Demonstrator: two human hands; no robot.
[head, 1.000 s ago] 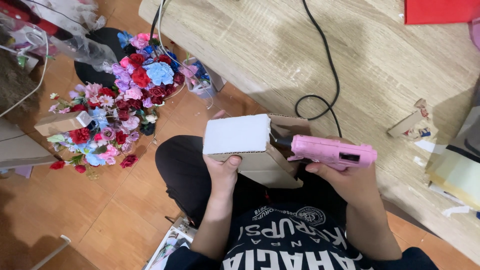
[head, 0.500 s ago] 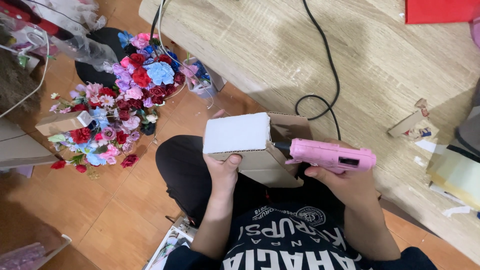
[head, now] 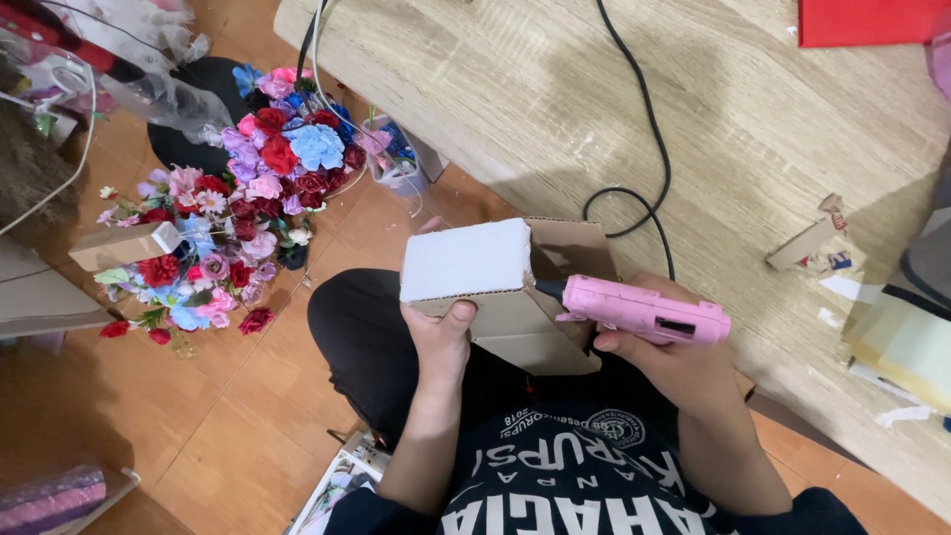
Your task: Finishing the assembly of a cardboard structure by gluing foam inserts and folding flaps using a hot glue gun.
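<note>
From the head view, the left hand (head: pixel 441 332) is closed around the near edge of a cardboard box (head: pixel 500 292) with a white foam block on top, held over the lap, and the right hand (head: pixel 664 357) grips a pink glue gun (head: pixel 639 312) with its nozzle at the box's side flap. I judge that the box should be kept steady and the nozzle close to the seam, with fingers away from the hot tip. Beyond the right hand, on the tabletop (head: pixel 713 149), lie a red flat package (head: pixel 872 20) and small cardboard scraps (head: pixel 807 243); left of the left hand, a small brown box (head: pixel 124 246) lies among artificial flowers (head: pixel 238 218) on the floor.
</note>
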